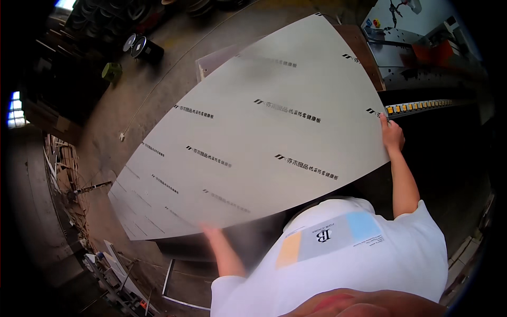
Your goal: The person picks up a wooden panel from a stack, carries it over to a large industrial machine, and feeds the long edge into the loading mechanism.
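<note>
A large pale grey panel with rows of dark print stretches across the middle of the head view, tilted from the near left to the far right. My right hand grips its right edge, the thumb on top and the other fingers curled over the side and partly hidden. At the near edge, my left hand is smeared by motion. It lies at or just over the panel's rim, and its fingers cannot be made out. Under the near edge shows a dark surface.
A machine stands at the right, with a row of yellow pads along its side. A brown board sticks out beyond the panel. Black drums and a green stool-like object stand far left. Scrap strips lie near left.
</note>
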The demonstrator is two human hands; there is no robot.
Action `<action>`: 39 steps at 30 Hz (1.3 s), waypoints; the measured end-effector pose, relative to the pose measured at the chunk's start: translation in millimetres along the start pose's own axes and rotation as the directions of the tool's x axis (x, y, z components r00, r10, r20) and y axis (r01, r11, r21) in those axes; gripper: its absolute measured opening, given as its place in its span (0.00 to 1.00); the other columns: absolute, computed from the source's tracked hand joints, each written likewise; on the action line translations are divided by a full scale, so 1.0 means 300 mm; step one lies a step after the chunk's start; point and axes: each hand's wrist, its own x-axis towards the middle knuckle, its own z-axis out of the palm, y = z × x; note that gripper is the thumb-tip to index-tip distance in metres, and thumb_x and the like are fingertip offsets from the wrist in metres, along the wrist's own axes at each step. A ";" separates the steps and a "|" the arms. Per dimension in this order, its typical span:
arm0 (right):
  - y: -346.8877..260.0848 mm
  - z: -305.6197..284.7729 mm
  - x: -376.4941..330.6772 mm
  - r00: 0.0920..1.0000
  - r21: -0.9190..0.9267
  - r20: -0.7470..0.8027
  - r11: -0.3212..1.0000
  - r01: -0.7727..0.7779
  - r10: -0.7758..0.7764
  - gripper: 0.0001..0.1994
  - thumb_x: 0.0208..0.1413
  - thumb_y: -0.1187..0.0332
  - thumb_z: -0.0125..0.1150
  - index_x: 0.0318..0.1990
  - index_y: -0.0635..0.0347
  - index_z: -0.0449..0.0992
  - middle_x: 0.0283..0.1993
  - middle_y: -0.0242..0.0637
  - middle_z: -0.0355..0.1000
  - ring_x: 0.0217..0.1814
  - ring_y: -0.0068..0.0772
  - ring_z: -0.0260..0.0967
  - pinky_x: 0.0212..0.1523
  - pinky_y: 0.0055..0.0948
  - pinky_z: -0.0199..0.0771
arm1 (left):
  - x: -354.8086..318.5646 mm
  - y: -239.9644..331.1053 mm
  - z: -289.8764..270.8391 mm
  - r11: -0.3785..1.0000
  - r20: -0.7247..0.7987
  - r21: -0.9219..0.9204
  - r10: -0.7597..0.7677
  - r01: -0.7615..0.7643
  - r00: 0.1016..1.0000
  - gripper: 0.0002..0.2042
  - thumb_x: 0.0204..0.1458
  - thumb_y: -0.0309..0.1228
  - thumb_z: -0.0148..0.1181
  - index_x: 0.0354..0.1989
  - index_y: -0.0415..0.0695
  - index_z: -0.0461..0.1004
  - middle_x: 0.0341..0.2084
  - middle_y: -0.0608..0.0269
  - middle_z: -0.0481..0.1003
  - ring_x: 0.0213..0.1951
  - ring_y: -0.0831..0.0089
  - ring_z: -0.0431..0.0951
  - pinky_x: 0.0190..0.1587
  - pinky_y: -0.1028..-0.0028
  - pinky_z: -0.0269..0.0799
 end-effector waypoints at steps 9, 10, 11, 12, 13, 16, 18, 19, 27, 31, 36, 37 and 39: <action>0.104 0.163 0.068 0.976 -0.149 -0.216 0.987 -0.059 0.026 0.42 0.54 0.26 0.41 0.55 0.55 0.78 0.52 0.44 0.77 0.55 0.47 0.74 0.54 0.42 0.72 | -0.173 0.112 0.143 0.877 0.167 0.460 0.072 -0.142 0.983 0.27 0.57 0.38 0.58 0.63 0.41 0.61 0.52 0.54 0.71 0.48 0.61 0.71 0.49 0.63 0.67; 0.096 0.162 0.055 0.972 -0.158 -0.233 0.985 -0.071 0.032 0.41 0.54 0.26 0.41 0.54 0.55 0.78 0.52 0.43 0.77 0.54 0.47 0.74 0.53 0.41 0.73 | -0.199 0.134 0.153 0.842 0.182 0.515 0.078 -0.163 0.980 0.27 0.56 0.37 0.59 0.63 0.41 0.60 0.51 0.54 0.71 0.47 0.62 0.71 0.48 0.63 0.67; 0.081 0.161 0.046 0.968 -0.170 -0.250 0.983 -0.077 0.032 0.41 0.54 0.26 0.42 0.54 0.55 0.79 0.51 0.43 0.78 0.53 0.47 0.75 0.53 0.40 0.73 | -0.218 0.153 0.163 0.807 0.200 0.562 0.079 -0.181 0.977 0.27 0.56 0.36 0.59 0.63 0.41 0.60 0.51 0.54 0.71 0.47 0.62 0.71 0.48 0.64 0.67; 0.072 0.166 0.043 0.963 -0.181 -0.268 0.980 -0.085 0.034 0.41 0.54 0.26 0.42 0.53 0.55 0.79 0.50 0.43 0.78 0.53 0.47 0.75 0.52 0.40 0.74 | -0.244 0.177 0.168 0.767 0.218 0.610 0.080 -0.200 0.973 0.27 0.56 0.35 0.60 0.62 0.41 0.60 0.50 0.54 0.71 0.46 0.63 0.72 0.47 0.65 0.67; 0.147 0.199 0.060 0.943 -0.180 -0.326 0.974 -0.137 0.072 0.41 0.55 0.27 0.43 0.54 0.56 0.78 0.51 0.42 0.78 0.53 0.46 0.75 0.53 0.39 0.74 | -0.261 0.197 0.197 0.720 0.259 0.657 0.062 -0.222 0.964 0.28 0.55 0.34 0.61 0.62 0.41 0.60 0.50 0.54 0.72 0.45 0.64 0.72 0.46 0.65 0.68; 0.159 0.220 0.049 0.940 -0.106 -0.329 0.986 -0.130 0.089 0.39 0.55 0.27 0.43 0.49 0.55 0.80 0.47 0.42 0.79 0.50 0.46 0.76 0.50 0.39 0.74 | -0.337 0.264 0.193 0.580 0.304 0.763 0.068 -0.286 0.950 0.28 0.54 0.32 0.63 0.62 0.41 0.60 0.48 0.54 0.72 0.43 0.66 0.73 0.45 0.67 0.68; 0.149 0.212 0.030 0.958 -0.087 -0.263 0.986 -0.143 0.116 0.37 0.55 0.28 0.43 0.45 0.55 0.80 0.44 0.41 0.79 0.47 0.46 0.76 0.47 0.40 0.74 | -0.304 0.288 0.179 0.481 0.333 0.805 0.118 -0.347 0.935 0.25 0.52 0.30 0.66 0.56 0.36 0.66 0.48 0.53 0.73 0.48 0.65 0.73 0.53 0.65 0.67; 0.145 0.194 0.022 0.965 -0.080 -0.229 0.986 -0.149 0.127 0.37 0.55 0.28 0.43 0.42 0.54 0.80 0.43 0.41 0.79 0.46 0.46 0.76 0.45 0.40 0.74 | -0.302 0.307 0.177 0.482 0.332 0.808 0.102 -0.338 0.938 0.24 0.52 0.31 0.65 0.56 0.36 0.66 0.48 0.53 0.73 0.48 0.65 0.73 0.53 0.65 0.68; 0.143 0.177 -0.036 0.959 -0.112 -0.208 0.969 -0.220 0.194 0.36 0.55 0.28 0.42 0.42 0.53 0.79 0.41 0.41 0.79 0.44 0.47 0.76 0.44 0.40 0.74 | -0.174 0.526 0.226 0.773 0.138 0.634 -0.109 -0.003 0.984 0.21 0.57 0.39 0.58 0.56 0.41 0.68 0.49 0.58 0.73 0.48 0.64 0.74 0.50 0.64 0.71; 0.073 0.074 -0.081 0.951 -0.120 -0.087 0.945 -0.304 0.295 0.40 0.54 0.26 0.39 0.48 0.53 0.79 0.47 0.43 0.78 0.50 0.49 0.75 0.49 0.41 0.73 | -0.071 0.590 0.283 0.875 0.052 0.442 -0.244 0.197 0.968 0.21 0.60 0.43 0.54 0.56 0.43 0.69 0.49 0.61 0.74 0.48 0.63 0.75 0.49 0.64 0.72; -0.004 0.042 -0.063 0.944 -0.100 0.033 0.941 -0.323 0.327 0.42 0.54 0.25 0.36 0.48 0.54 0.80 0.49 0.45 0.77 0.53 0.50 0.74 0.52 0.42 0.72 | -0.027 0.648 0.289 0.917 0.014 0.287 -0.294 0.278 0.956 0.21 0.63 0.48 0.49 0.56 0.45 0.70 0.50 0.64 0.74 0.48 0.62 0.75 0.47 0.63 0.74; -0.010 0.032 -0.078 0.936 -0.111 0.028 0.932 -0.345 0.350 0.42 0.55 0.25 0.35 0.48 0.54 0.80 0.49 0.45 0.78 0.53 0.50 0.74 0.52 0.42 0.72 | -0.032 0.677 0.290 0.909 -0.005 0.291 -0.310 0.298 0.951 0.21 0.64 0.48 0.48 0.56 0.46 0.70 0.50 0.64 0.74 0.48 0.62 0.75 0.47 0.63 0.74; -0.017 -0.007 -0.075 0.923 -0.129 0.082 0.922 -0.365 0.377 0.42 0.56 0.25 0.33 0.48 0.53 0.81 0.49 0.44 0.78 0.54 0.50 0.74 0.53 0.43 0.71 | -0.021 0.687 0.334 0.898 -0.043 0.307 -0.317 0.314 0.947 0.23 0.64 0.53 0.47 0.56 0.51 0.72 0.51 0.67 0.75 0.48 0.59 0.76 0.45 0.61 0.76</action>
